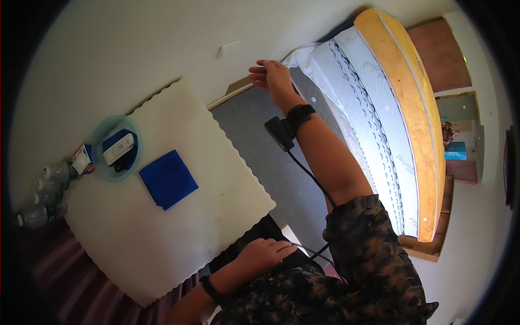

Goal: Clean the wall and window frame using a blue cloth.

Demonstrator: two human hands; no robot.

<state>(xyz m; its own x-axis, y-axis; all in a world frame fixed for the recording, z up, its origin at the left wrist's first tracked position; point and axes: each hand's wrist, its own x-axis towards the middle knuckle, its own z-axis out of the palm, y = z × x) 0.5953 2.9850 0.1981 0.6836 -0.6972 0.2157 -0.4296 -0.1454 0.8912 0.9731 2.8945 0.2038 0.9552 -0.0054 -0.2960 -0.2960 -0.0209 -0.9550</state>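
My right hand (272,78) is raised in front of the wall at the upper middle, its fingers apart and nothing seen in them. A black strap with a small black box (278,133) sits on that wrist, and a black cable runs from it along the forearm. Low in the middle, near the table's front edge, my left hand (265,253) rests over my dark lap, fingers stretched out, with a thin cable passing by the fingertips. On the pale, wavy-edged tabletop (216,216) lies a folded blue cloth (169,180), apart from both hands.
A light blue basin (100,169) holding a white device (118,149) and dark blue cloth stands at the table's far left. Beside it are a small box (83,160) and several clear plastic bottles (35,218). A mattress (374,108) lies to the right, beyond grey floor (254,130).
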